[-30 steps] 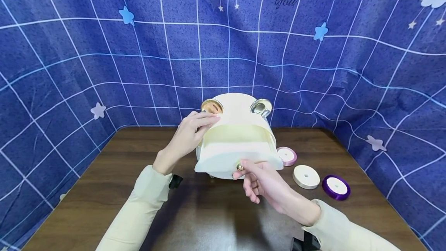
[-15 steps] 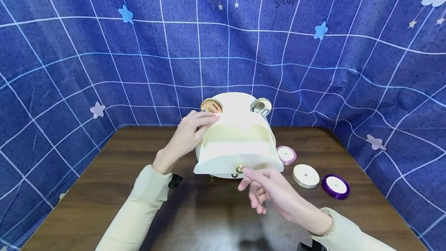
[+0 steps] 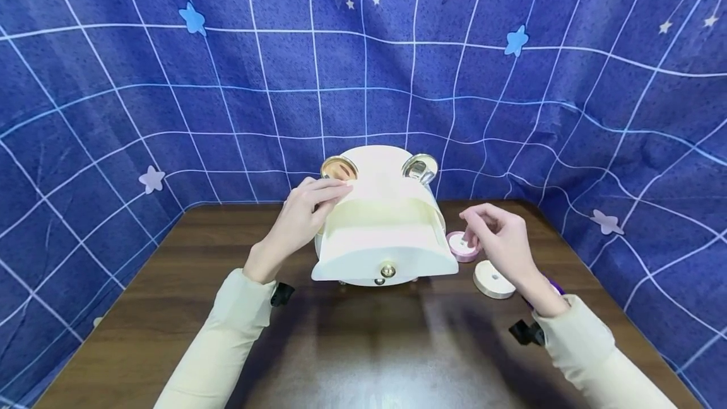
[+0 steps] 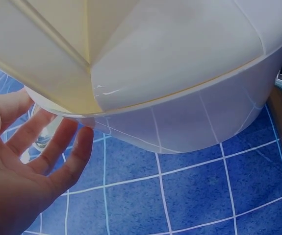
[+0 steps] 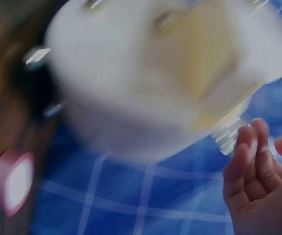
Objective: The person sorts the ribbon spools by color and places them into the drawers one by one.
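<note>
A white rounded storage box [image 3: 379, 166] with two shiny gold-rimmed ears [image 3: 421, 168] stands on the table. Its drawer [image 3: 352, 264] is pulled out at the front and shows a cream inside, with a round gold knob [image 3: 389, 271] on its face. My left hand [image 3: 301, 212] rests against the box's upper left side, fingers gently bent; in the left wrist view its fingertips touch the wall. To the right of the box, my right hand [image 3: 504, 237] hovers with loosely bent fingers and holds nothing. The right wrist view is blurred.
A pink ribbon spool [image 3: 461, 251] lies beside the box, partly behind my right fingers. Nearer stands a white ribbon spool [image 3: 491, 281]. A purple spool [image 3: 558, 284] is mostly hidden by my right wrist. A blue grid-patterned curtain [image 3: 272, 81] hangs behind the table [image 3: 216, 245].
My right hand has let go of the drawer's knob and moved right and up, over by the spools. The drawer stays out. My left hand keeps its place on the box.
</note>
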